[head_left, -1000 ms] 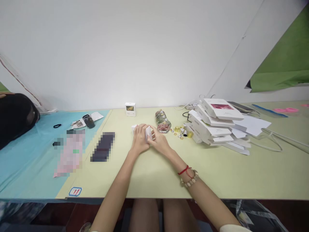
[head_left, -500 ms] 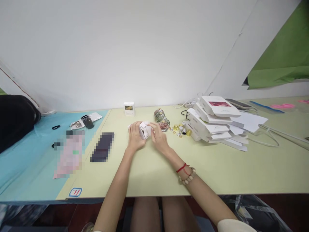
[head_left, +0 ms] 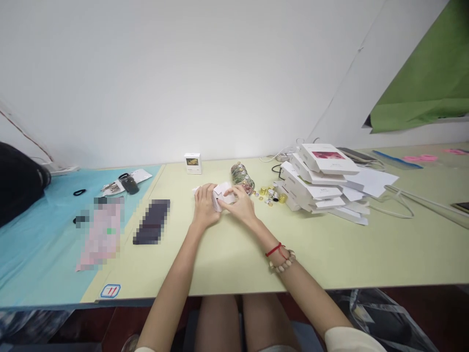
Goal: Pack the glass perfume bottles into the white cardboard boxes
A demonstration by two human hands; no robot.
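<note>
Both my hands meet over a small white cardboard box point(head_left: 222, 194) on the pale green table point(head_left: 330, 254). My left hand point(head_left: 204, 209) wraps the box's left side with curled fingers. My right hand point(head_left: 240, 208) grips its right side, with the fingertips on the box's open flaps. Part of the box is hidden between my palms. A red string and a bead bracelet point(head_left: 281, 260) are on my right wrist.
A closed small white box point(head_left: 193, 163) stands at the back. A clear bag of trinkets point(head_left: 241, 175) and gold pieces point(head_left: 271, 194) lie right of my hands. A pile of flat white boxes point(head_left: 322, 181) and cables sit further right. A dark jar point(head_left: 129, 183) rests on the blue cloth at left.
The box has turned in my hands and its flaps now stand open at the top. My right fingers have moved onto the flaps. The view has shifted slightly.
</note>
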